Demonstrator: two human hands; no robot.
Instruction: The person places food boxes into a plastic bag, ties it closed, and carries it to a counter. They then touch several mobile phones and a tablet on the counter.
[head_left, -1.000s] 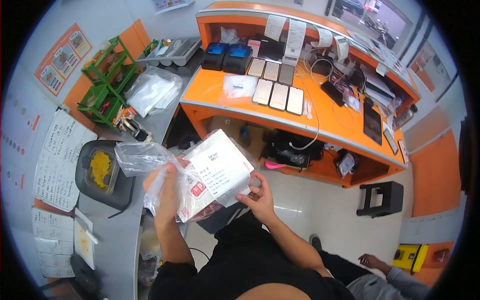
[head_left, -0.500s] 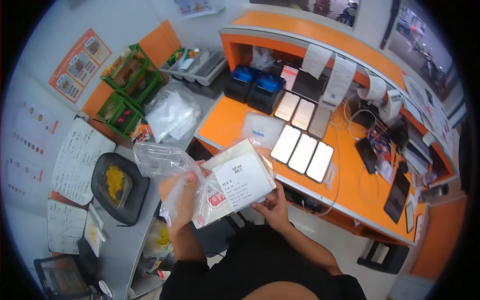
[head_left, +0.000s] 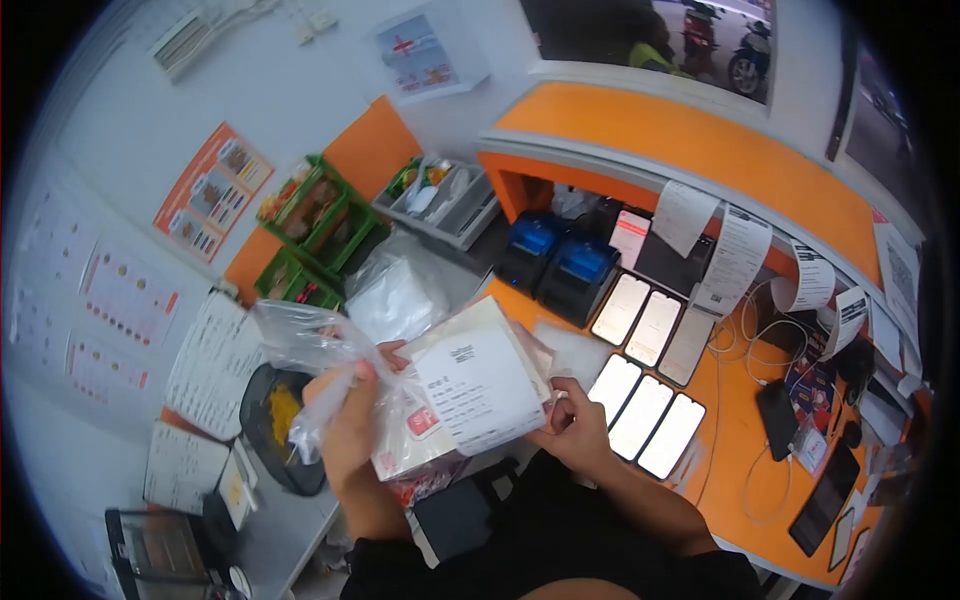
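My left hand (head_left: 352, 425) is closed around the gathered top of a clear plastic bag (head_left: 305, 335), whose loose end sticks out to the left. Inside the bag is a pale, flat-sided package (head_left: 400, 462) with a red printed label. A white printed receipt (head_left: 475, 385) lies over the front of the package. With its fingers curled, my right hand (head_left: 575, 428) grips the package and receipt at their lower right edge. The package is held tilted in front of my body; its underside is mostly hidden.
Several lit phones (head_left: 655, 325) lie on the orange counter (head_left: 730, 480), by two blue-topped black printers (head_left: 580, 265). Receipts (head_left: 735, 260) hang from the shelf. Left are green baskets (head_left: 320, 215), clear plastic bags (head_left: 395, 290) and a black scale (head_left: 262, 405) holding a yellow-filled container.
The view has tipped up and to the left, so more wall and window show. Both hands keep their holds, and the package is tilted slightly differently.
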